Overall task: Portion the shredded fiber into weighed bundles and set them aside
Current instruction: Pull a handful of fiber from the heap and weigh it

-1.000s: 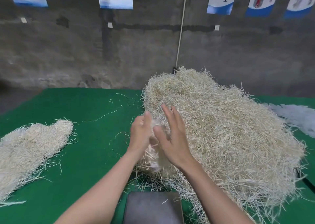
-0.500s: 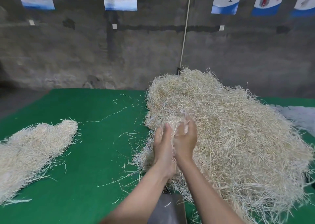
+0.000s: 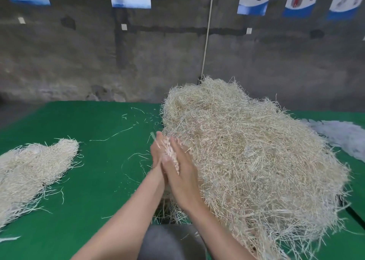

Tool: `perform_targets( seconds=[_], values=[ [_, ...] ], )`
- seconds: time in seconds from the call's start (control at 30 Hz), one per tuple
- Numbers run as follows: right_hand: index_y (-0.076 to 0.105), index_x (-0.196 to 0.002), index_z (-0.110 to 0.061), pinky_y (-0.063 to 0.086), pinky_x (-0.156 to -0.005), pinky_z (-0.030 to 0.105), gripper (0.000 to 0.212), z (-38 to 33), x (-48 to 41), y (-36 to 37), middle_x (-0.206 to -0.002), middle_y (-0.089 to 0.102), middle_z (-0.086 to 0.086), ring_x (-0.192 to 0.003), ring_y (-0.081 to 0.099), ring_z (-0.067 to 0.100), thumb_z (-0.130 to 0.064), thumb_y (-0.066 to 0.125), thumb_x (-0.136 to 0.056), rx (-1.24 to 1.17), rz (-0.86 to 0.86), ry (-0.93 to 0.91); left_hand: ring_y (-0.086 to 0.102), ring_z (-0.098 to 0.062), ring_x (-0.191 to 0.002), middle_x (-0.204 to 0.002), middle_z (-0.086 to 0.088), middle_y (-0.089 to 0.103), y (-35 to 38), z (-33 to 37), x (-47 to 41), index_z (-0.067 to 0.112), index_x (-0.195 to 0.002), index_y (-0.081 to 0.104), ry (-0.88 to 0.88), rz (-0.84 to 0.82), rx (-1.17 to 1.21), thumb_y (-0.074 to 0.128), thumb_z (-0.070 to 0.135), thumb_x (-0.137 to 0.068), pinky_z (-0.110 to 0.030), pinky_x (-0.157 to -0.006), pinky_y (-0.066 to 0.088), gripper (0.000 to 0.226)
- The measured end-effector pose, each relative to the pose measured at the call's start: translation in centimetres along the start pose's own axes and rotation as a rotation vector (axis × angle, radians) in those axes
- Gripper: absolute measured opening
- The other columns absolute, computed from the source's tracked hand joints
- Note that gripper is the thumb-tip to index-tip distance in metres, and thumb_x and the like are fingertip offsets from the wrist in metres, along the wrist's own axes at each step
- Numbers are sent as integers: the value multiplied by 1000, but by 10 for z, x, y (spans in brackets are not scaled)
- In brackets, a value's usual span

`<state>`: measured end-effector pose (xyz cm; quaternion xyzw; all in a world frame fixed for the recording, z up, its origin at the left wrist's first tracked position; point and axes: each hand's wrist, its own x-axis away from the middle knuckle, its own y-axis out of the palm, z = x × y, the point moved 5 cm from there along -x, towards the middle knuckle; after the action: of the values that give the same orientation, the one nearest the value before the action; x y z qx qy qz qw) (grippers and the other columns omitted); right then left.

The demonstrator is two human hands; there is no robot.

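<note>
A big heap of pale shredded fiber (image 3: 256, 160) covers the right half of the green table (image 3: 98, 180). At its left edge my left hand (image 3: 157, 155) and my right hand (image 3: 183, 176) are pressed palm to palm with straight fingers. A small tuft of fiber (image 3: 169, 151) is sandwiched between them, and its strands stick out past the fingertips. A flatter mass of fiber (image 3: 33, 166) lies apart on the table's left side.
A grey flat slab (image 3: 169, 242) sits at the table's near edge under my forearms. White shredded material (image 3: 343, 135) lies at the far right. Loose strands (image 3: 118, 133) dot the green cloth. Behind stands a concrete wall with posters.
My hands went from spread at the heap's edge to closing on a tuft. Now they press flat together around it, lifted slightly and shifted left.
</note>
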<state>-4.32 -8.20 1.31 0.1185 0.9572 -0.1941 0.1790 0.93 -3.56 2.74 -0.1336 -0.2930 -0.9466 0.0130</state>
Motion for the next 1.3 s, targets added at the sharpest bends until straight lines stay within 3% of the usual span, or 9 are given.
perform_targets(
  seconds=[0.03, 0.17, 0.33, 0.5, 0.6, 0.73, 1.03, 1.17, 1.3],
  values=[
    [25, -138, -58, 42, -103, 41, 55, 0, -9, -5, -144, 39, -17, -127, 45, 6, -61, 45, -87, -99, 29, 85, 60, -22, -44, -57, -19, 54, 2, -4, 4, 15, -83, 51, 38, -32, -60, 39, 29, -100, -27, -39, 49, 26],
    [37, -142, -16, 46, -94, 33, 64, 9, -46, -42, -138, 48, 6, -118, 53, 13, -40, 60, -89, -342, 148, 402, 45, -11, -116, -131, 4, 45, 9, -17, 2, 19, -122, 41, 113, -78, -277, 47, 50, -92, -33, -100, 32, 44],
    [22, -146, -8, 36, -103, 39, 67, 18, -69, -75, -145, 38, 13, -125, 44, 25, -38, 51, -94, -620, 508, 502, 31, -25, -139, -153, 0, 29, 9, -37, 17, 34, -148, 21, 44, -262, -218, 40, 79, -66, -54, -113, 23, 95],
    [53, -113, -9, 55, -85, 42, 28, 32, -26, -44, -114, 61, 12, -99, 65, 19, -31, 47, -97, -467, 337, 505, 69, -30, -92, -109, -18, 68, 15, -44, 1, 8, -118, 62, -229, -175, 196, 45, 68, -78, -43, -80, 54, 74],
    [49, -84, -32, 50, -75, 32, 16, 23, -6, -35, -95, 59, -5, -82, 55, -5, -43, 43, -93, -77, 294, 199, 64, -30, -99, -128, -21, 55, -11, -52, -17, 8, -126, 54, -264, 88, 60, 40, 31, -100, -44, -84, 53, 37],
    [34, -130, -44, 14, -115, 42, 50, 3, -41, -49, -154, 18, -7, -141, 14, 10, -67, 35, -85, 297, 209, -23, 60, -32, -98, -96, -22, 62, -17, -63, -8, 1, -111, 54, -225, 77, -158, 30, 23, -104, -47, -93, 47, 33],
    [10, -136, -67, 8, -109, 49, 54, 6, -35, -19, -149, -9, -32, -138, -2, 0, -62, 38, -90, 73, -135, 42, 62, 4, -90, -111, 8, 63, -6, -20, -13, 17, -113, 56, 37, -132, -353, 26, 19, -104, -13, -74, 50, 31],
    [35, -135, -55, 34, -101, 34, 41, 15, -37, -32, -154, 21, -10, -134, 34, 13, -36, 39, -100, -308, -43, 252, 52, -13, -67, -81, -4, 55, 12, 2, -8, 9, -81, 58, 301, 1, -403, 38, 30, -101, -11, -59, 42, 35],
    [45, -135, -23, 36, -66, 16, 38, 33, -21, -27, -126, 58, 6, -70, 61, 5, -27, 46, -98, -397, 275, 388, 36, -12, -65, -72, 4, 39, 10, 20, -5, 15, -79, 39, 606, 123, -523, 42, 44, -96, -11, -58, 36, 34]
  ],
)
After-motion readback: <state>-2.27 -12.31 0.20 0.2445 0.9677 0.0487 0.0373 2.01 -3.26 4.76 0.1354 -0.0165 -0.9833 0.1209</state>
